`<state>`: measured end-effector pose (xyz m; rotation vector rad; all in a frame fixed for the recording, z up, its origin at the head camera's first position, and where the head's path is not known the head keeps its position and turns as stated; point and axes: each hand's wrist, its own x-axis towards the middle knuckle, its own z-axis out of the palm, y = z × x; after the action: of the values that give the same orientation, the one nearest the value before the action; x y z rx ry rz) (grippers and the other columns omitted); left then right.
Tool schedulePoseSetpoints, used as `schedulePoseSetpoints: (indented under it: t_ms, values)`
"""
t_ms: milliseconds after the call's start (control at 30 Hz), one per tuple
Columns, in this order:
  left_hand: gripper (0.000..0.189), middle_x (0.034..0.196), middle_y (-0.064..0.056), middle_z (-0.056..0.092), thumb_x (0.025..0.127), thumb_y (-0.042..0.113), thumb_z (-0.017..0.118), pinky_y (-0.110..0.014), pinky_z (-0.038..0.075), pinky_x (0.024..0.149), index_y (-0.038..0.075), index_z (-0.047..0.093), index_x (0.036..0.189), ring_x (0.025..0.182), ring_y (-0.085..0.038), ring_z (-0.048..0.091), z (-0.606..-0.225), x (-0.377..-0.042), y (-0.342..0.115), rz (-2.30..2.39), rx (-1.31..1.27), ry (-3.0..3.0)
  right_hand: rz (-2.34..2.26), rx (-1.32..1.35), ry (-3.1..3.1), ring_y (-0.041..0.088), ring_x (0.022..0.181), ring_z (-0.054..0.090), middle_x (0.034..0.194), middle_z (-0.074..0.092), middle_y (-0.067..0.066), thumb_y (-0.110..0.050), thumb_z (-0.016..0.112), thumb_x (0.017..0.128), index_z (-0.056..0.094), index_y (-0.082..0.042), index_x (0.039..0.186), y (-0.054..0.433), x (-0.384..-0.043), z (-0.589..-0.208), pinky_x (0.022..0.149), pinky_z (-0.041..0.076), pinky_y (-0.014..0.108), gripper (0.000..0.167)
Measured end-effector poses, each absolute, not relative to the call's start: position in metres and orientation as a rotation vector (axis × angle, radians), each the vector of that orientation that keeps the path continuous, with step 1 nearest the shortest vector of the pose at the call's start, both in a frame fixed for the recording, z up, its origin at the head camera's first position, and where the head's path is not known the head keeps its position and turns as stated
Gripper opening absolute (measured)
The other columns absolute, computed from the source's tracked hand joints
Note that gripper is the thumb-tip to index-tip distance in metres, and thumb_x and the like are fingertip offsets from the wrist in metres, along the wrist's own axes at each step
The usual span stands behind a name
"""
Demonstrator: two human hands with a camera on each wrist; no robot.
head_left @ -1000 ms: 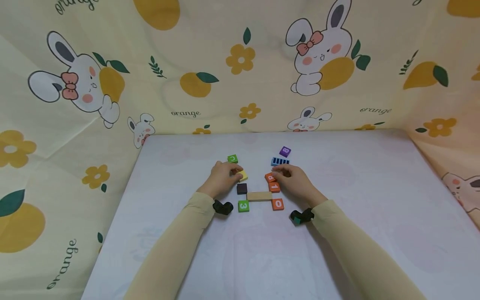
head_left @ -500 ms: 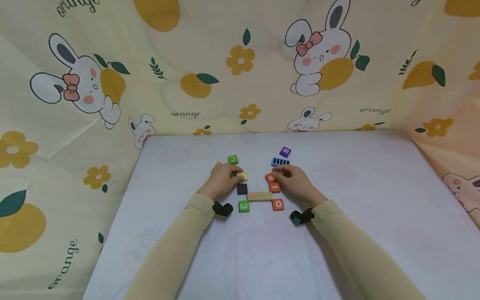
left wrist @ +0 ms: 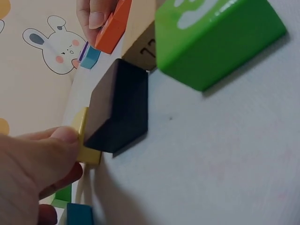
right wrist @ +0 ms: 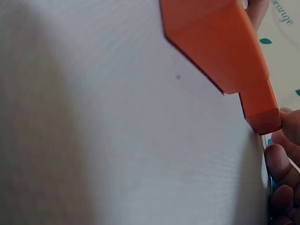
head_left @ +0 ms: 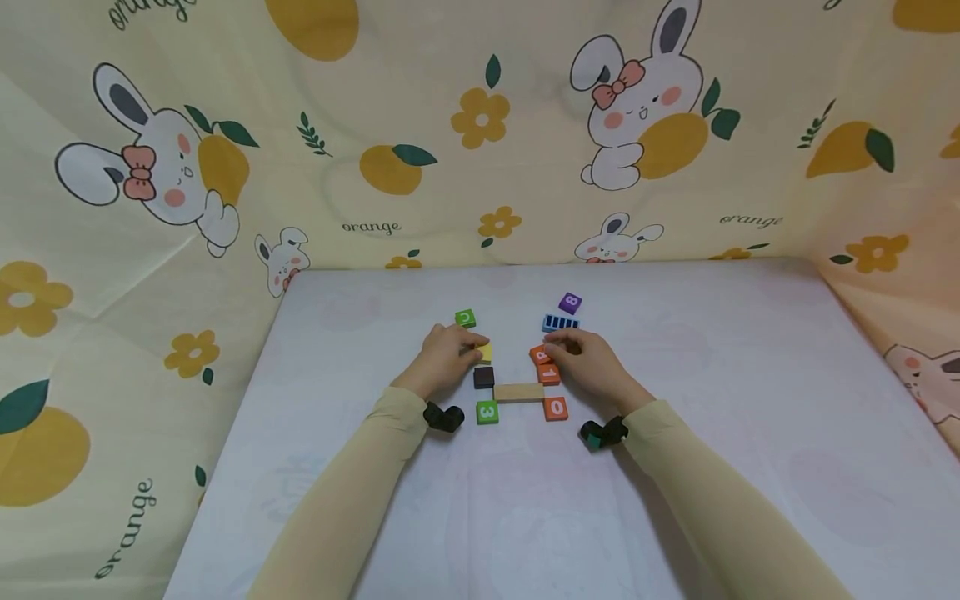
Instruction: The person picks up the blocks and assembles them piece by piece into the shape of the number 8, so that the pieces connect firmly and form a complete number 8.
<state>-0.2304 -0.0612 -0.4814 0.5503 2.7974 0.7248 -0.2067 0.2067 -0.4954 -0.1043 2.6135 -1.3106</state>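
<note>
One yellow block (head_left: pixel 486 353), beside a dark block (head_left: pixel 483 377) on the tabletop (head_left: pixel 510 508), pinched by left hand (head_left: pixel 446 356); right hand (head_left: pixel 590 361) pinches orange block (head_left: pixel 539 356), touching "1" block (head_left: pixel 549 375). Green "3" block (head_left: pixel 487 412); rectangular wooden bar (head_left: pixel 519 392); cloth (head_left: pixel 420 100) printed "orange".

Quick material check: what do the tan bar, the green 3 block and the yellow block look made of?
Tan bar: probably bare wood, matt, judging by its dull, natural tan.
Green 3 block: painted wood or plastic; glossy, with bright highlights near its edge.
Yellow block: painted wood or plastic too; smooth, no grain visible.
</note>
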Motion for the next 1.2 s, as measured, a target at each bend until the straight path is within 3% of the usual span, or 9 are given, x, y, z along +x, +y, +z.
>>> schedulePoseSetpoints:
  t_ms: [567, 1200]
  values:
    - [0.030, 0.118, 0.004, 0.062, 0.096, 0.029, 0.063, -0.031, 0.035, 0.083, 0.021, 0.066, 0.124, 0.096, -0.017, 0.042, -0.4813, -0.2284, -0.0631, 0.740, 0.561, 2.776, -1.304, -0.089, 2.603, 0.025, 0.118, 0.048, 0.127, 0.056, 0.003, -0.044, 0.058, 0.096, 0.065, -0.024, 0.118, 0.2087, -0.2057, -0.4958, 0.101, 0.038, 0.047, 0.031]
    - [0.030, 0.119, 0.006, 0.062, 0.096, 0.028, 0.063, -0.030, 0.036, 0.080, 0.020, 0.066, 0.124, 0.094, -0.016, 0.041, -0.4818, -0.2253, -0.0628, 0.764, 0.532, 2.772, -1.266, -0.093, 2.615, 0.026, 0.120, 0.047, 0.129, 0.055, 0.005, -0.044, 0.057, 0.096, 0.065, -0.023, 0.120, 0.2061, -0.2054, -0.4932, 0.101, 0.037, 0.049, 0.033]
